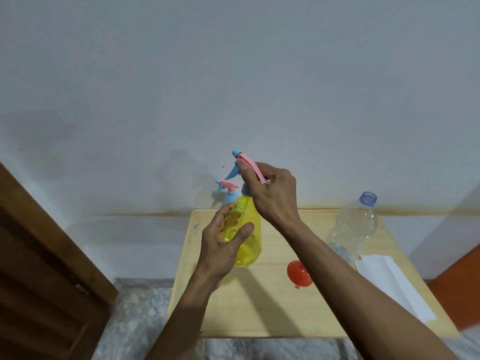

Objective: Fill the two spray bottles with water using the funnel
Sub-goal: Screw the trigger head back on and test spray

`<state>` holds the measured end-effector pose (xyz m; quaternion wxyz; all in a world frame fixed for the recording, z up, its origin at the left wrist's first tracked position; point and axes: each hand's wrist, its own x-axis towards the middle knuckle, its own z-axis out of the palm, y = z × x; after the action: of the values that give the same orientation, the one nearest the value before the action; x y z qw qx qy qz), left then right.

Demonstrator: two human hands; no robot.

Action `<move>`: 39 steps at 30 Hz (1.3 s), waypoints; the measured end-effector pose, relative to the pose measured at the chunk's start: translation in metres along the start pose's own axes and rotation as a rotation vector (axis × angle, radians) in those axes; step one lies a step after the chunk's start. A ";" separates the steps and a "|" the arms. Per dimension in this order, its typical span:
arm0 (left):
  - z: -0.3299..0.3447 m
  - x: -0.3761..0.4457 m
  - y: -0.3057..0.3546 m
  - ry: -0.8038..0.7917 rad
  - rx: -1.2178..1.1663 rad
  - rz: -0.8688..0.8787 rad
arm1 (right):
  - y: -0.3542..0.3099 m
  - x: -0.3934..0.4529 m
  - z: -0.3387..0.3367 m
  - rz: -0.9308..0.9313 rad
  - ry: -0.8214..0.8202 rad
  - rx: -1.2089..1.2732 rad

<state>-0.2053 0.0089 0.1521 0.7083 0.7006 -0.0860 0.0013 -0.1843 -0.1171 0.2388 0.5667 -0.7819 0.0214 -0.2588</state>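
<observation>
Bright plastic colours on a pale wood bench, against a grey-white wall.

The held spray bottle point(246, 235) has a see-through yellow body, a blue collar, a pink spray head point(250, 166), and a light blue nozzle tip and trigger. The second spray bottle point(228, 193) behind it shows the same pink top with a light blue trigger and neck. The funnel point(299, 274) is red-orange. The water bottle point(350, 227) is clear and colourless, with a blue-tinted neck ring. The folded paper point(389, 281) is white. The bench point(272, 307) is light yellowish wood with faint grain. The door point(46, 268) is dark brown. The floor point(140, 320) is mottled grey and white, like marble. A brownish stain line runs along the wall point(233, 74) near bench height.
</observation>
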 end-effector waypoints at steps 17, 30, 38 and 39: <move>0.011 -0.059 -0.020 -0.135 -0.133 -0.059 | -0.001 -0.063 -0.011 0.158 -0.052 0.136; 0.049 -0.153 -0.010 -0.171 0.011 -0.013 | -0.002 -0.145 -0.082 0.219 0.031 0.135; 0.079 -0.253 -0.015 -0.135 0.078 -0.146 | 0.000 -0.231 -0.168 0.354 0.144 0.223; 0.079 -0.263 -0.015 -0.119 0.131 -0.150 | 0.001 -0.242 -0.177 0.372 0.153 0.206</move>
<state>-0.4723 -0.0383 0.1053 0.6527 0.7488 -0.0747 -0.0879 -0.4688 -0.1931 0.1856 0.6784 -0.6805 0.1815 -0.2090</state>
